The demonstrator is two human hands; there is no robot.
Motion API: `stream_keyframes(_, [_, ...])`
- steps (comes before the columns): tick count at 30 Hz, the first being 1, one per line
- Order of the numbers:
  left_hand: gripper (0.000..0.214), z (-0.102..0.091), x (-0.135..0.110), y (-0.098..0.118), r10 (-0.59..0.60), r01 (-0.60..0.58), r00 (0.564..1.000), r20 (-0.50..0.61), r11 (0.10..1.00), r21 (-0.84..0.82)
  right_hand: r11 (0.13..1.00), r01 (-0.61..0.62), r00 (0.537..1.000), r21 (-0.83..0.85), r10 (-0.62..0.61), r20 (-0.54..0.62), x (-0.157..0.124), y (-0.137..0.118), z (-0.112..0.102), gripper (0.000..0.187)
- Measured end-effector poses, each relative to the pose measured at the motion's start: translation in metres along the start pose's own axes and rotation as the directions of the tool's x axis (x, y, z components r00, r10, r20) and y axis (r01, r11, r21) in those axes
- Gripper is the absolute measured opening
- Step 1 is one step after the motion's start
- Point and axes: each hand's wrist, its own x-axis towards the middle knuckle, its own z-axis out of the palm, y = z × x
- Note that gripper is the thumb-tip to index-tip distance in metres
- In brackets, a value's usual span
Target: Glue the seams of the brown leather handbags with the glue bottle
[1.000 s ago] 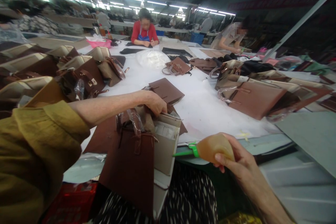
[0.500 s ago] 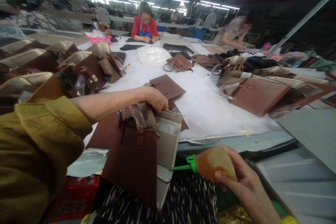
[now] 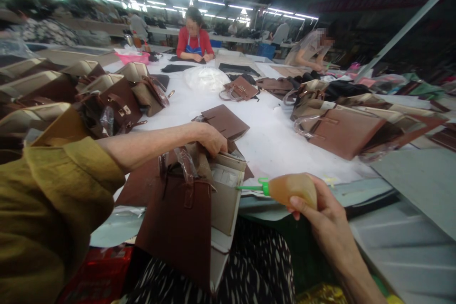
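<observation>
A dark brown handbag [image 3: 174,223] rests tilted at the table's front edge, over a patterned black-and-white cloth on my lap. Its pale side panel [image 3: 225,199] faces right, and its handle is wrapped in clear plastic. My left hand [image 3: 212,139] reaches across and is closed on the bag's upper rim at the far corner; some fingertips are hidden. In my right hand [image 3: 326,206] is a squeeze bottle [image 3: 290,188] of amber liquid, tipped sideways. Its thin green nozzle [image 3: 252,188] points left, with the tip at the edge of the pale panel; whether it touches, I cannot tell.
Brown handbags [image 3: 121,97] crowd the left of the white table [image 3: 270,137], and more bags [image 3: 347,128] lie at the right. A flat brown piece [image 3: 226,121] sits just beyond my left hand. A person in red [image 3: 194,42] works across the table near a pink basin [image 3: 132,58].
My right hand has raised the bottle, moving its nozzle tip from low on the pale side panel up toward the panel's upper part. My left hand keeps its hold on the handbag.
</observation>
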Motion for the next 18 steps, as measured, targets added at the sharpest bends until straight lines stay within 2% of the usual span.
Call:
stream_keyframes(4, [0.039, 0.0, 0.001, -0.001, 0.028, -0.028, 1.0, -0.003, 1.0, 0.004, 0.998, 0.035, 0.998, 0.047, -0.032, -0.062, 0.01, 0.0, 0.004, 0.049])
stream_keyframes(8, [0.039, 0.0, -0.001, -0.001, 0.009, -0.009, 1.0, 0.01, 1.0, -0.011, 0.999, 0.028, 0.999, 0.028, -0.027, -0.036, 0.006, 0.001, 0.001, 0.048])
stream_keyframes(15, [0.036, -0.002, -0.012, -0.002, -0.014, 0.014, 1.0, -0.008, 1.0, 0.012, 0.985, -0.148, 0.983, -0.086, 0.156, 0.095, -0.026, 0.015, -0.009, 0.057])
stream_keyframes(18, [0.035, -0.004, -0.023, -0.001, -0.01, 0.01, 1.0, -0.028, 0.999, 0.034, 0.975, -0.217, 0.964, -0.038, 0.221, 0.15, -0.035, 0.016, -0.009, 0.059])
